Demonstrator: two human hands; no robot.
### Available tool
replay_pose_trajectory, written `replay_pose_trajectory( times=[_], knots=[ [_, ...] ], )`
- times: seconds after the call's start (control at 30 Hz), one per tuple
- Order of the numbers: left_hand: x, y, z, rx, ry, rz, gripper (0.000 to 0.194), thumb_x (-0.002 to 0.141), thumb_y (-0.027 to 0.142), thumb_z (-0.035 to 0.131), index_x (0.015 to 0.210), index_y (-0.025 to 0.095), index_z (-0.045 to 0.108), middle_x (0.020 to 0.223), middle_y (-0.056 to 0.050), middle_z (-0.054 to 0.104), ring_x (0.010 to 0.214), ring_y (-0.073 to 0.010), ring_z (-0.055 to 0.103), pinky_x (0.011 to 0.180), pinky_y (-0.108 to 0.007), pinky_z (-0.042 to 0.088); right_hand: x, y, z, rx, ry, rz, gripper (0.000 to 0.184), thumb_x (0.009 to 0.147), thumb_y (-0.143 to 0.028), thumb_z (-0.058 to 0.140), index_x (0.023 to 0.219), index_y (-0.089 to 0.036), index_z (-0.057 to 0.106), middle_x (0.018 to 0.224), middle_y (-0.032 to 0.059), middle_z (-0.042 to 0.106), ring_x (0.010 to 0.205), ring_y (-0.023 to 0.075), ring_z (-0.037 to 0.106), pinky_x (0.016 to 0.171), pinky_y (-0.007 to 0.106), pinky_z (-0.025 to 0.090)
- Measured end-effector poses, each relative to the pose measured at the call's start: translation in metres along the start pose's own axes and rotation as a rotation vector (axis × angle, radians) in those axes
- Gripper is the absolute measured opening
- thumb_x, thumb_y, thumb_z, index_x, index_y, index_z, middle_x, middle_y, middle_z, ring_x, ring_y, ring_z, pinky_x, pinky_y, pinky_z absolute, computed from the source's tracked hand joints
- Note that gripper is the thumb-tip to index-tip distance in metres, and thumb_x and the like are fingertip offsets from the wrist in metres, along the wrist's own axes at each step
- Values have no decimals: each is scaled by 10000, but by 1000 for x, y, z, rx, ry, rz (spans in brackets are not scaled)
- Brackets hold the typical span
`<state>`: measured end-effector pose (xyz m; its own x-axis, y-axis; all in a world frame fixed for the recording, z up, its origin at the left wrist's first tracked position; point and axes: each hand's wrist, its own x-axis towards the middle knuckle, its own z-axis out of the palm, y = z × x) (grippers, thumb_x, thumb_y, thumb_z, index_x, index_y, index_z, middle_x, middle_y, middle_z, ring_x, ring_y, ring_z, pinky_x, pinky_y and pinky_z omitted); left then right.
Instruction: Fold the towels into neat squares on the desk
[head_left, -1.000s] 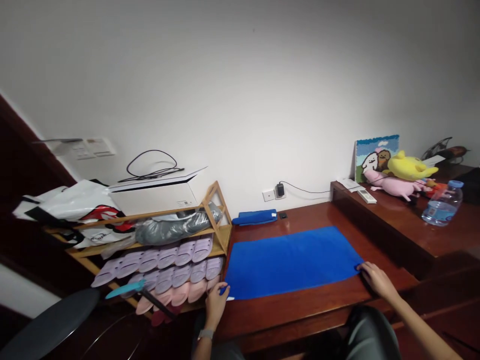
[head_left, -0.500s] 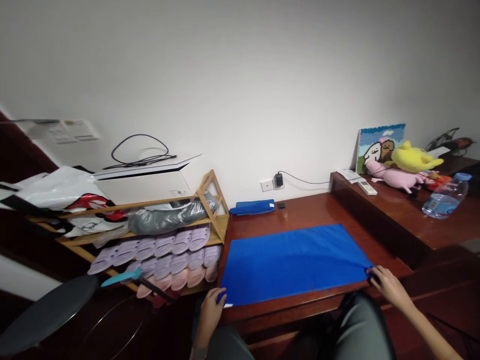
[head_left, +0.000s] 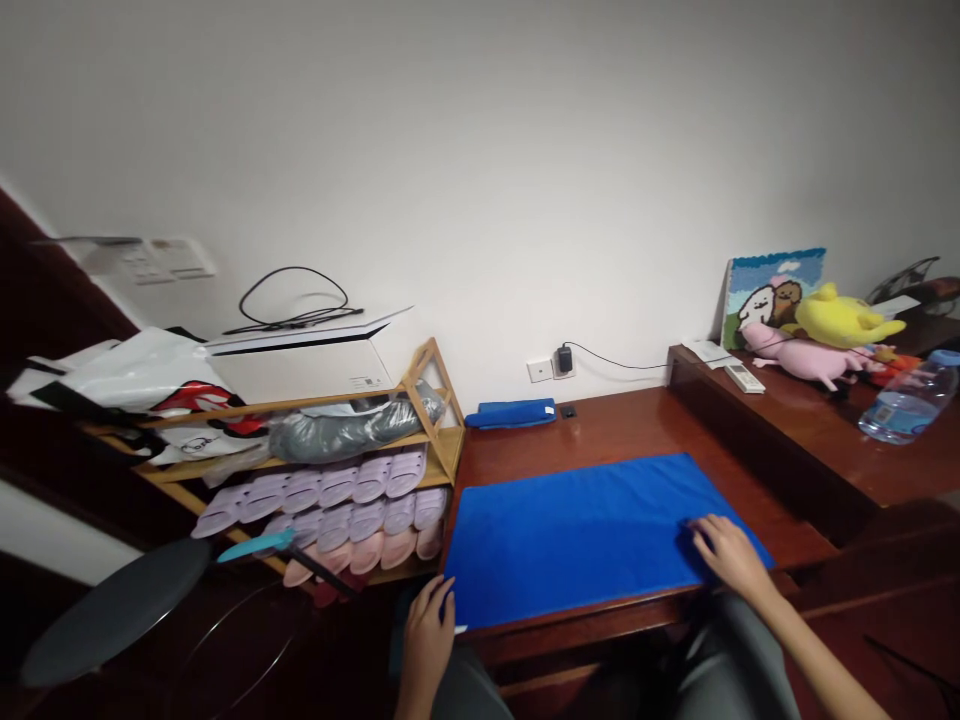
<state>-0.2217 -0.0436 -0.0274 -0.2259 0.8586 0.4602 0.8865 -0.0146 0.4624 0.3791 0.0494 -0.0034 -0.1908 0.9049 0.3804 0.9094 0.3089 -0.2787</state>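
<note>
A blue towel (head_left: pixel 577 545) lies spread flat on the reddish-brown wooden table, slightly wrinkled at its right end. At its near left corner, beside a small white tag, my left hand (head_left: pixel 429 635) has its fingers closed on the edge. My right hand (head_left: pixel 726 552) is over the near right part of the towel, fingers stretched and apart, with nothing held. A second blue towel (head_left: pixel 511 413), folded, rests at the back of the table by the wall.
Left of the table stands a wooden rack (head_left: pixel 442 440) with slippers (head_left: pixel 337 480), a white box (head_left: pixel 307 365) and bags. On the raised right surface are plush toys (head_left: pixel 810 355), a remote control (head_left: pixel 744 378) and a water bottle (head_left: pixel 907 405). A black adapter (head_left: pixel 565 358) is plugged into the wall.
My right hand has let go of the towel's near right corner and moved left onto the cloth. The towel has come nearer the table's front edge. My left hand stays at its corner.
</note>
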Motion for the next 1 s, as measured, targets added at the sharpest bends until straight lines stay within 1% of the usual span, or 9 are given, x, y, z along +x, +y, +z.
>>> replay_pose_trajectory(
  times=[0.07,0.13,0.23,0.37,0.5,0.67,0.83,0.9,1.0],
  knots=[
    [10,20,5,23,-68,69,470,1024,441,381,1229,243,755,1339,-101,710,1260,-274,650,1109,-458,514,19,-46,15,74,-56,-81,477,1046,-448,338,1208,-252,741,1264,120,728,1150,276,669,1029,445,502],
    [16,35,14,89,-179,125,483,1041,465,384,1381,273,669,1484,-75,628,1377,-267,571,1165,-462,462,28,-83,34,106,-145,-132,501,1056,-486,341,1386,-285,659,1475,93,620,1351,281,568,1147,485,428],
    [13,42,25,253,-316,143,554,1040,516,402,1557,329,474,1643,-39,451,1515,-292,407,1226,-529,367,27,-108,57,79,-277,-124,560,1051,-563,344,1554,-357,479,1649,31,428,1530,288,362,1244,546,296],
    [3,35,29,363,-373,129,581,1056,525,357,1611,354,355,1697,-23,333,1561,-297,310,1254,-555,297,22,-106,64,44,-391,-82,599,1047,-605,320,1606,-394,356,1698,-9,312,1580,271,243,1273,541,228],
    [11,31,24,336,-345,131,584,1040,569,397,1568,325,457,1657,-54,426,1506,-301,422,1211,-513,384,34,-105,57,44,-405,-69,643,1028,-680,299,1607,-406,350,1699,-18,308,1580,269,244,1280,530,209],
    [66,35,27,267,-197,170,523,1086,442,292,1434,227,618,1538,-95,579,1413,-248,537,1188,-441,425,49,-110,71,-13,-351,-24,618,1053,-607,260,1617,-369,343,1710,-21,276,1592,258,200,1288,522,174],
    [135,35,59,289,-328,219,516,1073,392,333,1527,229,514,1630,-77,472,1513,-234,410,1252,-440,331,47,-109,86,-42,-361,-24,615,1048,-589,288,1620,-367,330,1709,-24,276,1592,262,201,1286,534,169],
    [149,30,71,298,-367,220,528,1053,437,399,1539,260,501,1640,-67,455,1528,-251,386,1256,-458,316,45,-108,87,-39,-366,-28,617,1045,-596,289,1620,-374,330,1706,-26,283,1591,259,206,1284,531,176],
    [154,18,83,308,-382,188,563,1030,506,441,1543,281,501,1647,-81,440,1533,-294,373,1247,-495,314,45,-108,83,-35,-375,-9,618,1036,-596,312,1614,-381,348,1700,-24,310,1586,250,224,1281,523,186]
  ],
)
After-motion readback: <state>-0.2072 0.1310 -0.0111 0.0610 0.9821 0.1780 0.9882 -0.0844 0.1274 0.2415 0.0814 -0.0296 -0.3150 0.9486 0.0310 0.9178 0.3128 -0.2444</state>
